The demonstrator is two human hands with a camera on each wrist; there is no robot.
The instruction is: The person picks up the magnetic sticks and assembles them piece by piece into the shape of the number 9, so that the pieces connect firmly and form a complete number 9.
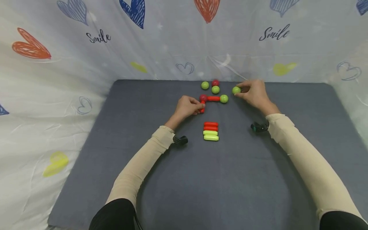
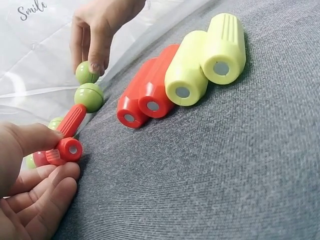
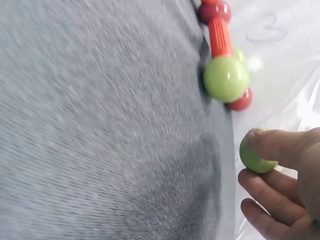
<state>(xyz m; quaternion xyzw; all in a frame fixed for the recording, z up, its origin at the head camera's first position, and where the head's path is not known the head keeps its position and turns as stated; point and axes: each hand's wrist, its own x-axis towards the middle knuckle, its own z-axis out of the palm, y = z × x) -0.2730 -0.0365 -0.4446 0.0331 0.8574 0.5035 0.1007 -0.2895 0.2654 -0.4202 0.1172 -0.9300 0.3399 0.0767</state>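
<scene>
My left hand [image 1: 187, 107] pinches a short red rod [image 1: 202, 108] between thumb and fingers. That rod meets a red ball [image 1: 203, 97], from which a second red rod [image 1: 213, 98] runs right to a green ball [image 1: 224, 98], making an L shape. The left wrist view shows a round grey tip on the held rod [image 2: 73, 149]. To the right, my right hand [image 1: 254, 94] pinches a loose green ball [image 3: 255, 155] between thumb and fingers, apart from the joined pieces.
Behind the joined pieces sit two green balls [image 1: 205, 85] and a red ball [image 1: 215, 83]. Nearer the front, two red rods [image 1: 210, 124] and two yellow-green rods [image 1: 211, 138] lie side by side on the grey table [image 1: 178, 185]. A printed curtain [image 1: 172, 41] hangs along the back edge.
</scene>
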